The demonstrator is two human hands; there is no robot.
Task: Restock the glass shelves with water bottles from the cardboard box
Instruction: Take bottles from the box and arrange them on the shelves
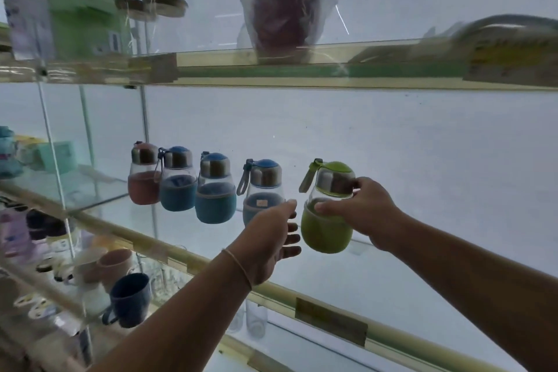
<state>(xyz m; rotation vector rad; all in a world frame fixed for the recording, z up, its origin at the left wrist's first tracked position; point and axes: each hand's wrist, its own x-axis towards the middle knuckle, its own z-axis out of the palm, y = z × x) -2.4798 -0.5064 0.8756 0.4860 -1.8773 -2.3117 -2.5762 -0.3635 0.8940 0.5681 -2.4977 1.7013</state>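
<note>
Fingers (356, 183) of your right hand (367, 211) curl round the green bottle (324, 232) at the row's right end on the glass shelf (169, 246). Glass is slippery and breakable, so hold its grippy sleeve. Your left hand (268, 238) cups the neighbouring blue bottle (259, 187).

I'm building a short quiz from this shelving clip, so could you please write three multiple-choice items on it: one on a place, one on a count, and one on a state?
1. Where does the green bottle stand in the row?
A. left end
B. middle
C. right end

2. How many blue bottles are on the shelf?
A. one
B. three
C. five

3. What is the right hand doing?
A. gripping the green bottle
B. hanging free
C. holding a mug

Answers: 1 C, nothing stands to its right; 2 B, three blue caps between pink and green; 3 A, fingers and thumb wrap it.
</note>
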